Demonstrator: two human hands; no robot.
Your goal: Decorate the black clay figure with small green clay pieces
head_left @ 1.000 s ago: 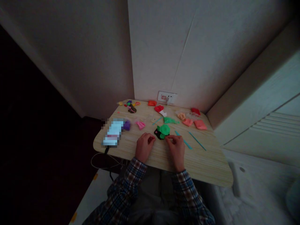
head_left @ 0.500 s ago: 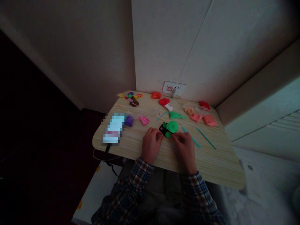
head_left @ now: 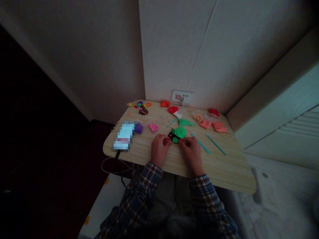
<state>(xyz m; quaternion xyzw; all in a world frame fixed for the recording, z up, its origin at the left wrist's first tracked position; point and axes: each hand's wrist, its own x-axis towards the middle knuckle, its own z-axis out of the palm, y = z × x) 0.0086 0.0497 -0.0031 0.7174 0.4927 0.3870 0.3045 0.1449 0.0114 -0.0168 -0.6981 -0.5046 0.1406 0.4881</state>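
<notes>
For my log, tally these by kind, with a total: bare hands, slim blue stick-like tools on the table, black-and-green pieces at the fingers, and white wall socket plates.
Bare hands (left hand, right hand): 2
Slim blue stick-like tools: 3
Black piece with rounded green shapes: 1
White rectangular wall socket plate: 1
Total: 7

Left hand (head_left: pixel 159 150), back uppermost: fingers curled, thumb and forefinger close together, tips toward the right hand (head_left: pixel 191 152). The latter, also back uppermost: thumb and forefinger close together, tips toward the left. The two grips lie near each other but apart; whether either pair of tips meets is too small to tell. Behind the grips, sleeved left forearm (head_left: pixel 141 194) and right forearm (head_left: pixel 209 199) diverge toward the body
</notes>
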